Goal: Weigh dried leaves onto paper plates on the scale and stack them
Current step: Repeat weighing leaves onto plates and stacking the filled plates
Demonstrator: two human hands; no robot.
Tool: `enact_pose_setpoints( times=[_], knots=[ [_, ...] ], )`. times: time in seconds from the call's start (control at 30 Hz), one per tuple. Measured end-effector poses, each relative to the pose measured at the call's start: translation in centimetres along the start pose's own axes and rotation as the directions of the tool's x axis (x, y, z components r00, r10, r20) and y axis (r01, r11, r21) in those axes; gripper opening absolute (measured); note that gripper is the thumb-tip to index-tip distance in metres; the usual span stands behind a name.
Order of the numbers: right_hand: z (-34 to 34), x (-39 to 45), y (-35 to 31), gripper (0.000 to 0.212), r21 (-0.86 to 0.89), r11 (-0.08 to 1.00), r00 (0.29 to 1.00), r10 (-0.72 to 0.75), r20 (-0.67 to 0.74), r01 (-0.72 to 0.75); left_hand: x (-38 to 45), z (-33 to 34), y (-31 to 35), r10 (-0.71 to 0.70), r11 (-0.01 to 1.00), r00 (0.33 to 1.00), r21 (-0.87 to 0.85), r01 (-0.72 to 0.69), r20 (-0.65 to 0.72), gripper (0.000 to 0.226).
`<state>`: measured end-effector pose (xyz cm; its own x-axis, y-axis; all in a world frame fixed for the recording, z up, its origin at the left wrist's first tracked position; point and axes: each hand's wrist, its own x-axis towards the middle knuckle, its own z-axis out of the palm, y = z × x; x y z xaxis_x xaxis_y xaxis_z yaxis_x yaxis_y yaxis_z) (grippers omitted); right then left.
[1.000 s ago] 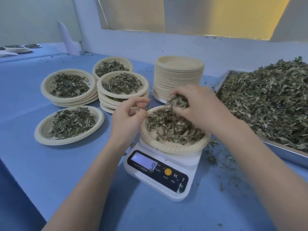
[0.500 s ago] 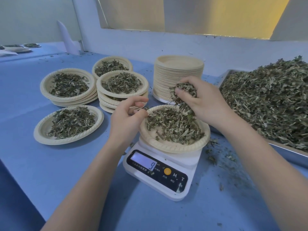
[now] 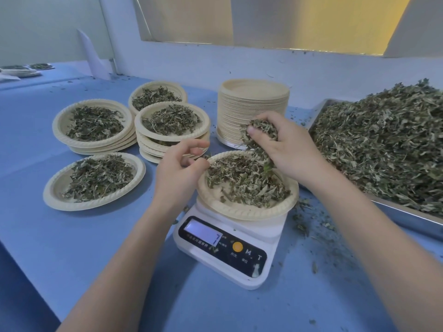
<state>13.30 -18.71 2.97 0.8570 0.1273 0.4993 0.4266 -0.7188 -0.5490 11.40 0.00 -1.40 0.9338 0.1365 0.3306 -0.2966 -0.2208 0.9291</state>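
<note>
Small herb-packing workroom: steel tray (image 3: 407,218) of dried leaves (image 3: 383,149) right of hands, blank plate stack (image 3: 251,111) behind, blue worktable (image 3: 72,236).

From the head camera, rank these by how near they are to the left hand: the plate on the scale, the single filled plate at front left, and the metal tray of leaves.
Nearest the left hand first:
1. Plate on the scale, right beside its fingers.
2. Single filled plate, on the table to its left.
3. Metal tray, far right, beyond the right hand.
</note>
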Motion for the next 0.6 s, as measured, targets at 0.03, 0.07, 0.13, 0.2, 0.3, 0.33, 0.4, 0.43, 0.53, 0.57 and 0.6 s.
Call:
enact_pose_setpoints(
  times=[0.03, 0.07, 0.13, 0.2, 0.3, 0.33, 0.4, 0.43, 0.53, 0.57, 0.6],
  knots=[
    [-0.3, 0.1, 0.2, 0.036, -0.024, 1.000, 0.999, 0.007, -0.031, -0.008, 0.0, 0.0, 0.0, 0.001, 1.000, 1.000, -0.006, -0.001, 0.002, 0.029],
    [-0.7, 0.3, 0.6, 0.033, -0.067, 0.998, 0.997, 0.002, -0.081, -0.008, 0.0, 0.0, 0.0, 0.001, 1.000, 1.000, -0.012, -0.001, 0.002, 0.027],
    [-2.1, 0.7, 2.1, 0.028, -0.214, 0.976, 0.981, -0.017, -0.193, -0.025, 0.0, 0.0, 0.1, -0.002, 1.000, 1.000, -0.011, 0.002, 0.003, 0.029],
    [-3.4, 1.0, 4.4, 0.027, -0.401, 0.909, 0.979, 0.038, -0.199, -0.117, 0.0, 0.0, 0.0, 0.002, 1.000, 1.000, 0.007, -0.002, 0.001, 0.029],
    [-4.4, 0.7, 7.2, 0.037, -0.656, 0.728, 0.942, 0.327, 0.078, -0.198, 0.0, 0.1, -0.1, 0.007, 0.999, 1.000, 0.031, -0.007, 0.001, 0.030],
    [-4.4, 0.5, 7.5, 0.043, -0.704, 0.686, 0.893, 0.416, 0.171, -0.184, 0.0, 0.1, 0.0, 0.007, 0.999, 1.000, 0.035, -0.007, 0.001, 0.030],
    [-4.1, 0.4, 7.2, 0.044, -0.687, 0.709, 0.862, 0.440, 0.252, -0.161, 0.0, 0.1, 0.0, -0.001, 0.999, 1.000, 0.041, 0.001, 0.002, 0.031],
    [-4.1, 0.4, 6.8, 0.041, -0.643, 0.749, 0.880, 0.403, 0.253, -0.158, 0.0, 0.1, 0.1, -0.003, 0.999, 1.000, 0.044, 0.003, 0.002, 0.031],
    [-4.2, 0.7, 5.7, 0.034, -0.534, 0.834, 0.926, 0.301, 0.228, -0.140, 0.0, 0.0, 0.0, -0.013, 0.999, 1.000, 0.053, 0.012, 0.001, 0.032],
    [-4.4, 0.8, 5.4, 0.036, -0.494, 0.858, 0.924, 0.291, 0.248, -0.137, -0.1, 0.0, 0.1, -0.020, 0.998, 1.000, 0.057, 0.019, 0.002, 0.032],
    [-4.8, 0.8, 5.0, 0.041, -0.445, 0.885, 0.907, 0.293, 0.303, -0.137, -0.1, 0.0, 0.0, -0.027, 0.998, 1.000, 0.060, 0.027, 0.004, 0.032]
  ],
)
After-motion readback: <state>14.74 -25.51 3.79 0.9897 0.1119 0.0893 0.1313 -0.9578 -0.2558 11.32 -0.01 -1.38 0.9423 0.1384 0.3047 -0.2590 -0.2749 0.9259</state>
